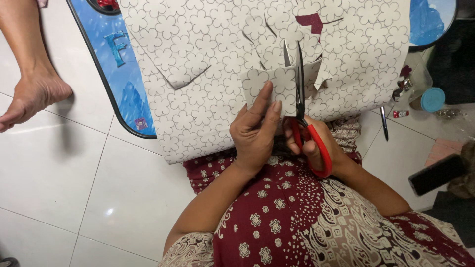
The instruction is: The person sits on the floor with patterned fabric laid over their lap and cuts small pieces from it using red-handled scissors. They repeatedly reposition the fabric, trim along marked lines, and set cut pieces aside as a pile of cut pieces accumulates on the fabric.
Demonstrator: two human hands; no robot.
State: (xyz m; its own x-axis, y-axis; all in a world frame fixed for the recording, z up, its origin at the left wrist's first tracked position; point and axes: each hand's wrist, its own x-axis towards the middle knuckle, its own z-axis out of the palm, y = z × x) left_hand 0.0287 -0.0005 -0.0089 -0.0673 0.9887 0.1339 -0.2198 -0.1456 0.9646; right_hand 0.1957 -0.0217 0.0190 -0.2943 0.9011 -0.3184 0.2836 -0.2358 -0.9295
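Observation:
A large white paper sheet point(208, 54) printed with outlined flower shapes lies over a small blue table point(123, 74) and hangs onto my lap. My left hand point(255, 131) pinches a partly cut flap of the sheet point(277, 84), fingers flat on it. My right hand point(316, 146) grips red-handled scissors point(309, 131). Their black blades point(299, 74) point away from me and stand apart, cutting into the sheet beside the flap. A dark red gap point(309, 21) shows where paper has been cut out.
Another person's bare foot point(29, 96) rests on the white tiled floor at the left. A pen point(384, 122), a clear jar with a blue lid point(432, 99), small red bits point(401, 86) and a black phone point(436, 174) lie at the right.

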